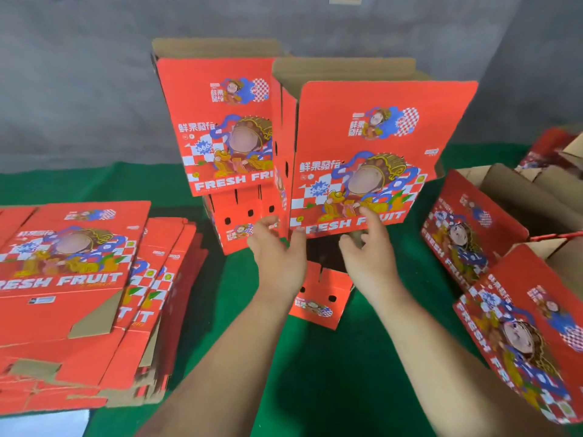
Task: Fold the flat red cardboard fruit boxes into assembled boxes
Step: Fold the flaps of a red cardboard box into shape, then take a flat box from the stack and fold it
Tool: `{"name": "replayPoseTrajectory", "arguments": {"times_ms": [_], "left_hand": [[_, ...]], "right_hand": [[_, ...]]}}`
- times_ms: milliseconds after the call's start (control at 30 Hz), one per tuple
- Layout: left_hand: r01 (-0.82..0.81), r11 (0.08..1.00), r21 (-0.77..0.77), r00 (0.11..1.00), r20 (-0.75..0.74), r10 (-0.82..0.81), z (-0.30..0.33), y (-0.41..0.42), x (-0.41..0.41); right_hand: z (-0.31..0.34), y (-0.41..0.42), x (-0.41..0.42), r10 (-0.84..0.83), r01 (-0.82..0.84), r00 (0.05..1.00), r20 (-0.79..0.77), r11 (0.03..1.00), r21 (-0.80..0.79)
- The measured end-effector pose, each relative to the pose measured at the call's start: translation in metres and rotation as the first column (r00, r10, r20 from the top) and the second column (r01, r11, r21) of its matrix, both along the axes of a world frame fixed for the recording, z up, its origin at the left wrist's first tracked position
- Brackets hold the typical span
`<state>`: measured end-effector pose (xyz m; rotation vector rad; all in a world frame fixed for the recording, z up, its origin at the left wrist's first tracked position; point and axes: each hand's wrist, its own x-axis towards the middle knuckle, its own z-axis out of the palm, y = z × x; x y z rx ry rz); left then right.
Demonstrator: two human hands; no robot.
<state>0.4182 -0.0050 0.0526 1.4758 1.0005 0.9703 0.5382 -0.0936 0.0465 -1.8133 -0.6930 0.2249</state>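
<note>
Currently, head view: one wide-angle frame looking down at a bench covered in green cloth (315,357), grey wall behind
Left hand (277,250): reaching forward, fingers loosely spread and relaxed, gripping nothing; fingertips are at the lower left corner of the upright box, contact cannot be confirmed
Right hand (369,250): reaching forward, fingers loosely spread, gripping nothing; fingertips lie over the bottom edge of the upright box at the "FRESH FRUIT" lettering, contact cannot be confirmed
Upright box (372,159): red printed fruit box standing on end at the centre of the bench, brown top flaps open, one red flap (320,294) lying on the cloth below it between the forearms
Second upright box (227,127): just beside and behind the first, on its left, top flaps open, resting on another red box (243,222) with punched holes
Flat box stack (79,294): unfolded red boxes piled at the left edge of the bench, printed side up, edges fanned out unevenly
Assembled boxes (492,234): several lying on their sides along the right edge of the bench, brown interiors showing
Image quality: slight motion blur on both hands
</note>
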Motion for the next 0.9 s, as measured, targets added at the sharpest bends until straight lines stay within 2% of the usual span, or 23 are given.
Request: {"name": "replayPoseTrajectory", "arguments": {"times_ms": [67, 133, 233, 433, 533, 567, 633, 700, 733, 767, 833, 900], "left_hand": [[0.04, 0.999, -0.004, 0.993, 0.108, -0.04, 0.001, -0.011, -0.008], [0.118, 0.993, -0.017, 0.982, 0.148, -0.114, 0.001, -0.022, -0.021], [0.166, 0.986, 0.01, 0.978, 0.129, -0.166, -0.007, -0.028, -0.052], [0.107, 0.988, 0.109, 0.987, -0.133, -0.093, -0.036, -0.003, -0.147], [0.005, 0.983, 0.182, 0.95, -0.308, 0.053, -0.051, 0.016, -0.21], [-0.034, 0.979, 0.2, 0.912, -0.396, 0.112, -0.057, 0.024, -0.233], [-0.087, 0.982, 0.167, 0.741, -0.648, 0.175, -0.072, 0.04, -0.279], [-0.027, 0.998, 0.048, 0.507, -0.86, 0.055, -0.091, 0.049, -0.319], [0.038, 0.999, 0.01, 0.402, -0.916, -0.006, -0.101, 0.049, -0.333], [0.112, 0.994, 0.004, 0.322, -0.946, -0.032, -0.111, 0.046, -0.342], [0.216, 0.976, 0.029, 0.258, -0.966, -0.028, -0.124, 0.038, -0.35], [0.257, 0.966, 0.041, 0.257, -0.966, -0.027, -0.129, 0.034, -0.351]], "right_hand": [[-0.001, -0.003, -0.03, 0.01, -0.016, 0.993, 0.116, 0.999, 0.047], [-0.005, -0.003, -0.058, 0.075, -0.088, 0.973, 0.219, 0.995, 0.05], [-0.017, 0.006, -0.095, 0.199, -0.205, 0.956, 0.216, 0.979, 0.006], [-0.039, 0.03, -0.176, 0.413, -0.387, 0.904, 0.111, 0.901, -0.197], [-0.049, 0.046, -0.229, 0.491, -0.49, 0.869, -0.061, 0.84, -0.234], [-0.054, 0.053, -0.246, 0.489, -0.516, 0.857, -0.163, 0.823, -0.239], [-0.063, 0.068, -0.278, 0.454, -0.561, 0.805, -0.382, 0.792, -0.239], [-0.072, 0.084, -0.304, 0.413, -0.591, 0.732, -0.542, 0.781, -0.202], [-0.077, 0.091, -0.315, 0.4, -0.591, 0.716, -0.571, 0.784, -0.191], [-0.082, 0.099, -0.324, 0.392, -0.582, 0.72, -0.573, 0.79, -0.191], [-0.092, 0.111, -0.337, 0.391, -0.555, 0.761, -0.517, 0.805, -0.207], [-0.098, 0.122, -0.341, 0.448, -0.522, 0.851, -0.275, 0.784, -0.336]]}}
